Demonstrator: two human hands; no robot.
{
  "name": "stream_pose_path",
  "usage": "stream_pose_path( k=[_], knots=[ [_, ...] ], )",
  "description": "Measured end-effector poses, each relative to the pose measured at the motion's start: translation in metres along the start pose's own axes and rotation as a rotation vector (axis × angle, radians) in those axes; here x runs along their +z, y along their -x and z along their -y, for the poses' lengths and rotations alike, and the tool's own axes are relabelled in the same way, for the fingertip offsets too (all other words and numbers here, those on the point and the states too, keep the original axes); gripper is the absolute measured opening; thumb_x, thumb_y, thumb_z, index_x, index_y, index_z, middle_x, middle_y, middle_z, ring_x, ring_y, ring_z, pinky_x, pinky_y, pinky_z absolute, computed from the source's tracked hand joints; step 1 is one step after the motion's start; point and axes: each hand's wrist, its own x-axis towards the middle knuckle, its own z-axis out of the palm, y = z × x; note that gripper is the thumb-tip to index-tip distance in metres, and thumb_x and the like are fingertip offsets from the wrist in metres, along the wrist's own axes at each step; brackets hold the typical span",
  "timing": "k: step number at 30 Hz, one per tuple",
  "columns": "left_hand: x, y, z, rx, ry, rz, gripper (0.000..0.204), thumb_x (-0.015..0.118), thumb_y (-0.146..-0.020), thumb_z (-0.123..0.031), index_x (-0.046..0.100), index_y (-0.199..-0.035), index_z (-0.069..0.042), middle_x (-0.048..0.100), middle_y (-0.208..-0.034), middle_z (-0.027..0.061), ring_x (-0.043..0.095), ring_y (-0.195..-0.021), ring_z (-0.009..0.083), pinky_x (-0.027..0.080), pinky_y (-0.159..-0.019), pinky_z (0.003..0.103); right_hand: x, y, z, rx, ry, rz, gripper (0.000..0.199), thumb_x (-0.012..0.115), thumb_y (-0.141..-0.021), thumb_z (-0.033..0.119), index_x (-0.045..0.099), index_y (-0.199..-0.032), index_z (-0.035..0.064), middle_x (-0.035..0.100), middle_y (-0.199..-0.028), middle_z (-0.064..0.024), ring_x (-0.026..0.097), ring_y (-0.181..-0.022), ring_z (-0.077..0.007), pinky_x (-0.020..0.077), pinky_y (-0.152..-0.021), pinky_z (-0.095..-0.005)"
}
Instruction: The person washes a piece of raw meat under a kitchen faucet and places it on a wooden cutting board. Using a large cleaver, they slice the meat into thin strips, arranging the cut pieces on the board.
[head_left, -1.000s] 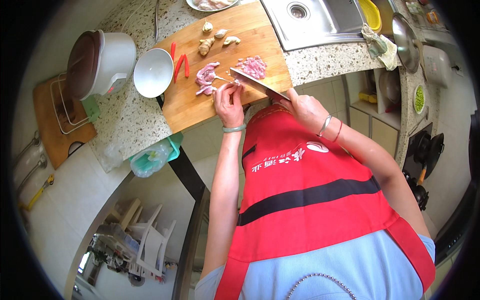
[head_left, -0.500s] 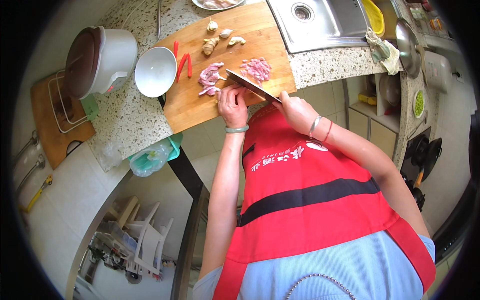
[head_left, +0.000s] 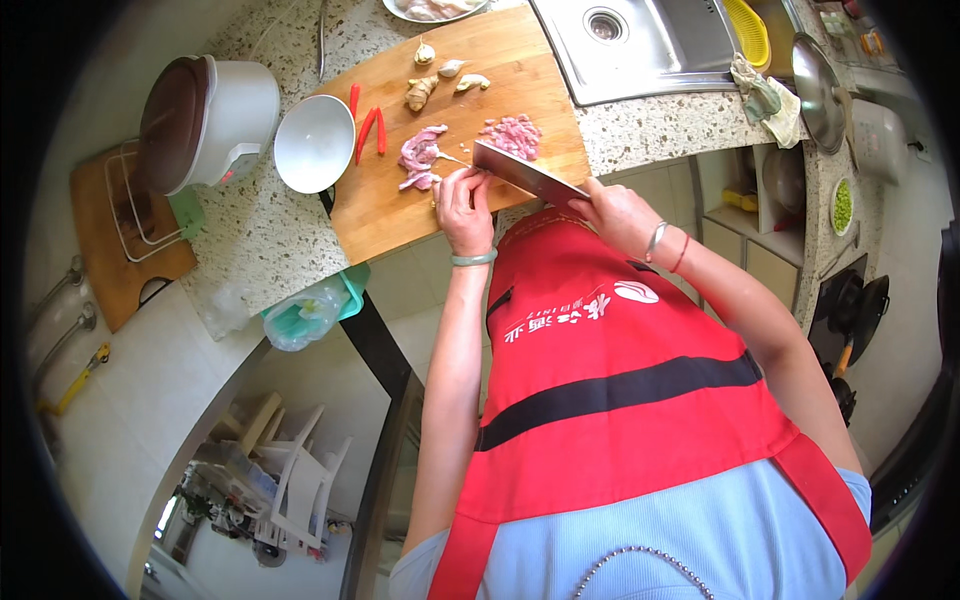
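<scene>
While the left hand [head_left: 463, 200] presses down on the meat strips [head_left: 420, 160] with fingers curled narrow over them, the right hand [head_left: 618, 215] grips the handle of a cleaver [head_left: 520, 170], fingers wrapped shut around it. Cleaver blade angles across the near right part of the cutting board [head_left: 400, 215], its edge just beside the left fingers. Meat strips lie near the middle of the board, touching the left fingertips. Pile of diced meat [head_left: 511, 133] sits just beyond the blade, toward the board's right edge. Red chili pieces [head_left: 366, 125] lie at the board's left side, near a white bowl [head_left: 313, 143] that rests on the tabletop [head_left: 260, 240] and overlaps the board's left edge. Ginger piece [head_left: 419, 93] and garlic cloves [head_left: 450, 68] sit at the far edge of the board. Plate [head_left: 430, 10] at the far edge, partly cut off. White rice cooker [head_left: 205, 120] with a brown lid stands at the left of the tabletop, beside a smaller wooden board [head_left: 125, 270]. Steel sink [head_left: 650, 40] is set in the tabletop right of the board. Green tub with a plastic bag [head_left: 305, 315] hangs at the tabletop's near edge. Person wears a red apron [head_left: 620, 400], a pale bangle on the left wrist, and bracelets on the right.
</scene>
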Motion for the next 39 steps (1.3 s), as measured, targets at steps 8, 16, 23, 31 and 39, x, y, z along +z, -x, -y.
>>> stream_pose_path(
  k=[8, 16, 23, 31, 39],
  knots=[
    [-0.001, -0.001, -0.008, -0.015, 0.018, -0.016, 0.017, 0.075, -0.076, -0.003, 0.067, -0.09, -0.006, 0.065, -0.099, 0.008, 0.06, -0.091, 0.0261, 0.047, -0.082, 0.037, -0.016, 0.005, 0.005, -0.025, 0.056, -0.084, 0.027, 0.049, -0.099, 0.027, 0.043, -0.092, 0.0018, 0.062, -0.069, -0.0242, 0.06, -0.065, -0.0451, 0.0465, -0.057, -0.0538],
    [0.003, 0.004, 0.0, -0.053, 0.035, -0.054, 0.013, 0.074, -0.077, -0.003, 0.065, -0.085, -0.006, 0.065, -0.093, 0.0071, 0.06, -0.087, 0.0263, 0.048, -0.079, 0.037, -0.003, 0.008, 0.008, -0.089, 0.093, -0.047, 0.027, 0.05, -0.098, 0.027, 0.042, -0.091, 0.002, 0.061, -0.066, -0.0235, 0.06, -0.062, -0.0444, 0.0465, -0.053, -0.0531],
    [0.004, 0.004, -0.003, -0.009, 0.017, -0.04, 0.012, 0.071, -0.076, -0.001, 0.064, -0.083, -0.007, 0.065, -0.089, 0.006, 0.06, -0.085, 0.0256, 0.048, -0.078, 0.037, 0.001, 0.006, 0.012, -0.035, 0.028, 0.03, 0.029, 0.049, -0.099, 0.027, 0.044, -0.093, -0.0008, 0.062, -0.071, -0.0264, 0.061, -0.067, -0.0464, 0.0486, -0.058, -0.0534],
    [-0.001, 0.0, 0.0, 0.038, 0.028, 0.031, 0.011, 0.072, -0.076, 0.0, 0.064, -0.081, -0.007, 0.065, -0.088, 0.0061, 0.059, -0.084, 0.026, 0.047, -0.076, 0.036, 0.017, -0.028, 0.02, -0.078, -0.045, -0.026, 0.03, 0.052, -0.097, 0.026, 0.047, -0.094, -0.0034, 0.062, -0.075, -0.0291, 0.063, -0.073, -0.0465, 0.0502, -0.064, -0.0528],
    [-0.002, 0.003, -0.001, 0.048, -0.023, 0.013, 0.013, 0.074, -0.078, -0.004, 0.063, -0.085, -0.006, 0.064, -0.095, 0.008, 0.059, -0.087, 0.0271, 0.047, -0.078, 0.037, -0.013, 0.011, -0.004, 0.03, 0.032, 0.059, 0.03, 0.051, -0.098, 0.03, 0.048, -0.095, 0.0008, 0.064, -0.075, -0.0255, 0.061, -0.072, -0.0455, 0.0483, -0.063, -0.0529]
  ],
)
